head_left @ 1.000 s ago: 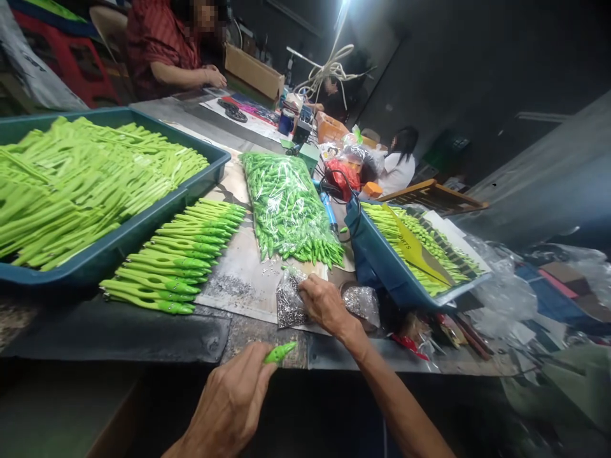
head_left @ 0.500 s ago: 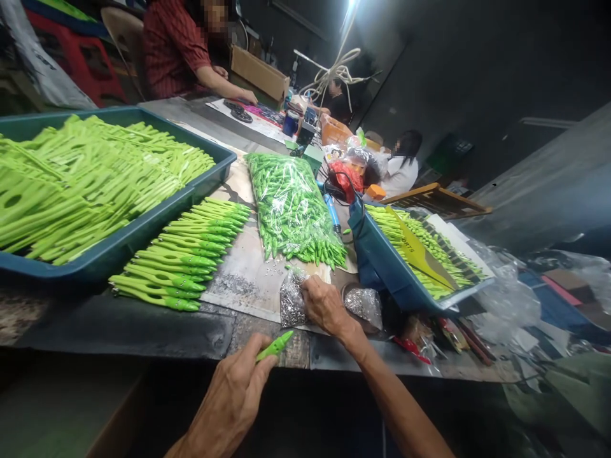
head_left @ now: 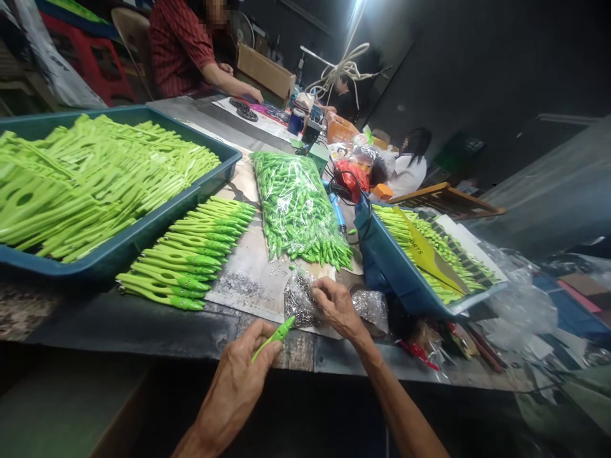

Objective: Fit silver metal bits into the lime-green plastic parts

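At the counter edge (head_left: pixel 143 331), pinching a green pen piece (head_left: pixel 274 338) in the left grip (head_left: pixel 238 372), risking spilled bits from the silver-bit bag (head_left: pixel 298 304) under the half-curled right grip (head_left: pixel 337 308).

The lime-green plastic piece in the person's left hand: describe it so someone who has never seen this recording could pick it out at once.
At the near edge of the long work table, the person's left hand holds up a slim lime-green plastic piece, tilted across the fingers. It looks like the neat row of pieces on the table and those heaped in the blue tray, but it alone is held in a hand.
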Demonstrator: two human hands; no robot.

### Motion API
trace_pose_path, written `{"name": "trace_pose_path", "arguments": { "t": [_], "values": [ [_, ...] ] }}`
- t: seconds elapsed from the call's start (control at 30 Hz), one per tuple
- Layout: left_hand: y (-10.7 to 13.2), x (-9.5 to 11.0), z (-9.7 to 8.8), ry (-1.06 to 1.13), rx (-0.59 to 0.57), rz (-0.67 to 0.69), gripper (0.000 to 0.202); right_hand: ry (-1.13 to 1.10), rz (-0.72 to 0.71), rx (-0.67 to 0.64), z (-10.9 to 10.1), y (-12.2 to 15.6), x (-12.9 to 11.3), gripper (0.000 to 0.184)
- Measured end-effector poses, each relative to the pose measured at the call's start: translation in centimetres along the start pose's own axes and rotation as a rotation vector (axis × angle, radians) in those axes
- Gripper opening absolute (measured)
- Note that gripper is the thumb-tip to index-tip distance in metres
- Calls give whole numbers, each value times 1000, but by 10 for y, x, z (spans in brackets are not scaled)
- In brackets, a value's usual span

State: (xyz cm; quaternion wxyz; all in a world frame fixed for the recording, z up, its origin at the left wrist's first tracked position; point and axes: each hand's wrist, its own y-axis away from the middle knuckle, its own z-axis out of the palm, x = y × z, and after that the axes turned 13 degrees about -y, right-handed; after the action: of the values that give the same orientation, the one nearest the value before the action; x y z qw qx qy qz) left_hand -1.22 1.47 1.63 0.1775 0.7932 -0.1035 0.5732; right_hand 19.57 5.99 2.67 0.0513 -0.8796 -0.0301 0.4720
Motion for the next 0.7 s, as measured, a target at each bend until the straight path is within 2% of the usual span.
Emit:
{"name": "trace_pose_path", "arguments": {
  "t": [0.3, 0.53, 0.7],
  "values": [
    [-11, 5, 3, 99, 38, -61, 19, -429, 84, 17, 2, 10, -24, 14],
    [-14, 3, 3, 104, 139, -81, 20, -556, 118, -67, 19, 19, -46, 11],
    [-15, 5, 0, -42, 216, -58, 15, -643, 144, -51, 32, 22, -50, 9]
  ]
}}
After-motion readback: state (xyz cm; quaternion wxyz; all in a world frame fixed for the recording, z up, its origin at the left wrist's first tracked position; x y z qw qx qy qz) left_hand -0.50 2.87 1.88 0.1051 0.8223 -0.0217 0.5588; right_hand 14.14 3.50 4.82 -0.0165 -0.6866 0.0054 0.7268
